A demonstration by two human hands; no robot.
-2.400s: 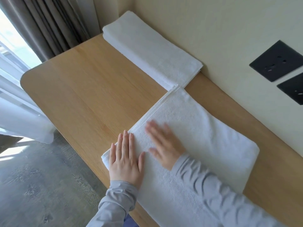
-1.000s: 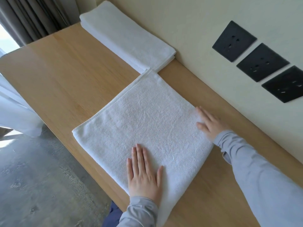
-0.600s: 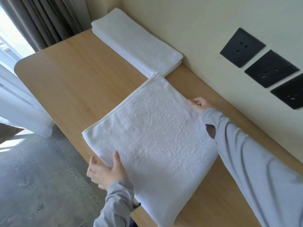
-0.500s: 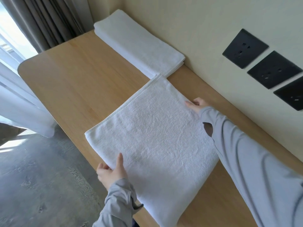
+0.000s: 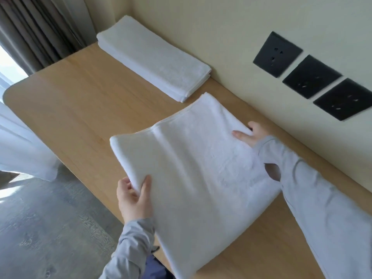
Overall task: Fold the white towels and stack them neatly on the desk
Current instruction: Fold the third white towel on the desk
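A folded white towel [image 5: 193, 168] lies across the near part of the wooden desk [image 5: 76, 101], its left part raised off the wood. My left hand [image 5: 133, 196] grips its near left edge, thumb on top and fingers underneath. My right hand [image 5: 248, 134] pinches its far right edge close to the wall. A stack of folded white towels [image 5: 153, 57] lies along the wall at the back of the desk, just beyond the lifted towel's far corner.
Three black wall sockets [image 5: 311, 77] sit on the cream wall to the right. Grey curtains [image 5: 38, 31] and a white sheer [image 5: 22, 154] hang at the left beyond the desk's rounded end. Grey floor [image 5: 44, 228] shows below the desk's front edge.
Both hands went from pressing flat on the towel to gripping its opposite edges. The towel's left side has now lifted off the desk and bows upward.
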